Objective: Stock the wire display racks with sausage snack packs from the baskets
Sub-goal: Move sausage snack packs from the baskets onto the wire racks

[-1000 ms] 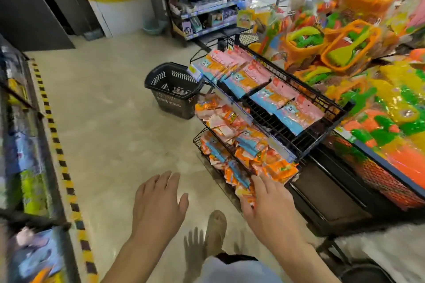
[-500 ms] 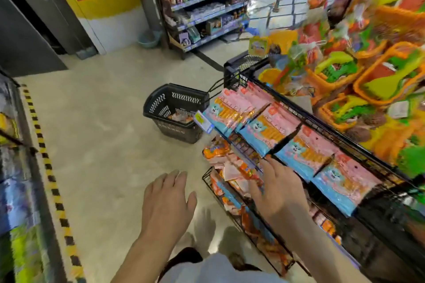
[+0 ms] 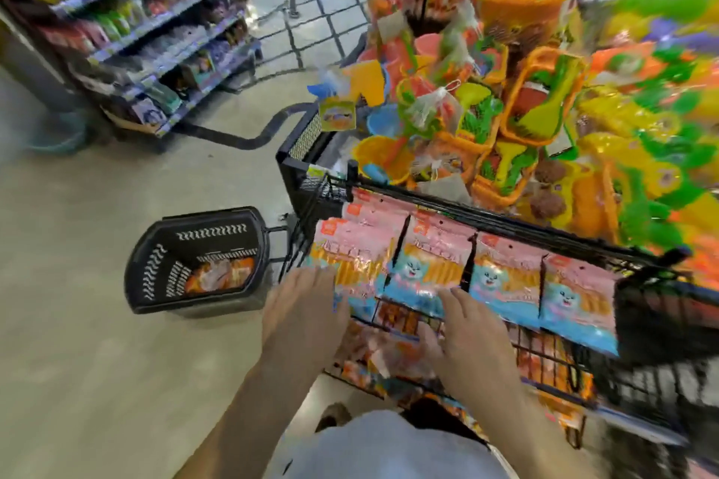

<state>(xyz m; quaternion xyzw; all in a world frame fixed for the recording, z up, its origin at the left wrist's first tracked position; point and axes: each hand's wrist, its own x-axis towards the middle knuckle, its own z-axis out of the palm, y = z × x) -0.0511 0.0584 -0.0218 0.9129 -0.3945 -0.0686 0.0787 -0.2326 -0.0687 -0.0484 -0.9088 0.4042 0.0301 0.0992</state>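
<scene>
Left hand [image 3: 307, 311], right hand [image 3: 472, 338] — fingers straight, holding nothing — should press sausage packs [image 3: 428, 264] level on the wire rack [image 3: 525, 226].

wire rack [image 3: 505, 224], pink-blue packs [image 3: 435, 261], floor [image 3: 97, 323], basket [image 3: 202, 261]

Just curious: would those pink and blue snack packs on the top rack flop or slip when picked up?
Probably floppy: the snack packs are flat pouches. Likely slippery, as their film glints. Likely light: a wire rack carries them.
</scene>
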